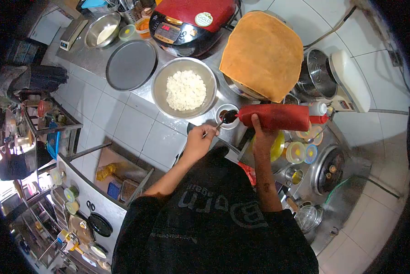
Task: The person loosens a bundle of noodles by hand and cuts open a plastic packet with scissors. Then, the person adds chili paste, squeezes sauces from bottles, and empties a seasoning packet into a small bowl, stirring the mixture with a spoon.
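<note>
My left hand (pixel 199 143) is closed around the handle of a spoon (pixel 219 124). The spoon's bowl, filled with dark liquid, is over a small white bowl (pixel 219 111). In my right hand (pixel 262 131) is a red squeeze bottle (pixel 278 117), tipped on its side with its nozzle pointing left at the spoon. Whether the nozzle touches the spoon I cannot tell. Just beyond my left hand stands a steel mixing bowl (pixel 159 93) with white crumbly food, perhaps rice (pixel 186 90), in it.
A dark round pan (pixel 132 65) lies left of the mixing bowl. Behind are a red and black rice cooker (pixel 186 27) and a container under an orange cloth (pixel 264 50). A stand mixer (pixel 349 80) is at right, near a stove burner (pixel 330 169). Lidded tubs (pixel 295 152) stand nearer.
</note>
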A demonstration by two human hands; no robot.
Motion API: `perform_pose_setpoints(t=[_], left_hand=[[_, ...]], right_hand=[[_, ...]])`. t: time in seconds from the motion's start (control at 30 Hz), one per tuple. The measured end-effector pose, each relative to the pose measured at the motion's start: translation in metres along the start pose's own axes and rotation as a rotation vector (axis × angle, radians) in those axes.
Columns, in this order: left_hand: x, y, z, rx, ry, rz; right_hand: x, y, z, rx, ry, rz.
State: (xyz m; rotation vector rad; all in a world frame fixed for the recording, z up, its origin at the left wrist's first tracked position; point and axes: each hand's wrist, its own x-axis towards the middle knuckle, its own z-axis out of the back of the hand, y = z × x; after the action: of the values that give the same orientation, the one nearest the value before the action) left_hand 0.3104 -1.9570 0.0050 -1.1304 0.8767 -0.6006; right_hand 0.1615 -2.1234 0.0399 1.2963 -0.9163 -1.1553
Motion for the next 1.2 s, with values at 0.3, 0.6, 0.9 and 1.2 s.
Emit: perform_pose_setpoints(t=[0.3,0.6,0.9,1.2], left_hand=[[0.001,-0.004,0.0,0.004,-0.019,-0.025],[-0.002,-0.008,0.001,0.003,-0.053,-0.065],[-0.004,-0.011,-0.003,0.492,-0.164,-0.326],[0.0,0.0,-0.004,0.934,0.008,-0.513]], right_hand=[[-0.009,-0.021,0.001,-0.015,0.02,0.047],[-0.006,-0.02,-0.002,0.453,-0.02,-0.183],[-0.011,-0.012,0.023,0.811,-0.016,-0.458],[0.002,0.041,0.119,1.301,0.157,-0.635]])
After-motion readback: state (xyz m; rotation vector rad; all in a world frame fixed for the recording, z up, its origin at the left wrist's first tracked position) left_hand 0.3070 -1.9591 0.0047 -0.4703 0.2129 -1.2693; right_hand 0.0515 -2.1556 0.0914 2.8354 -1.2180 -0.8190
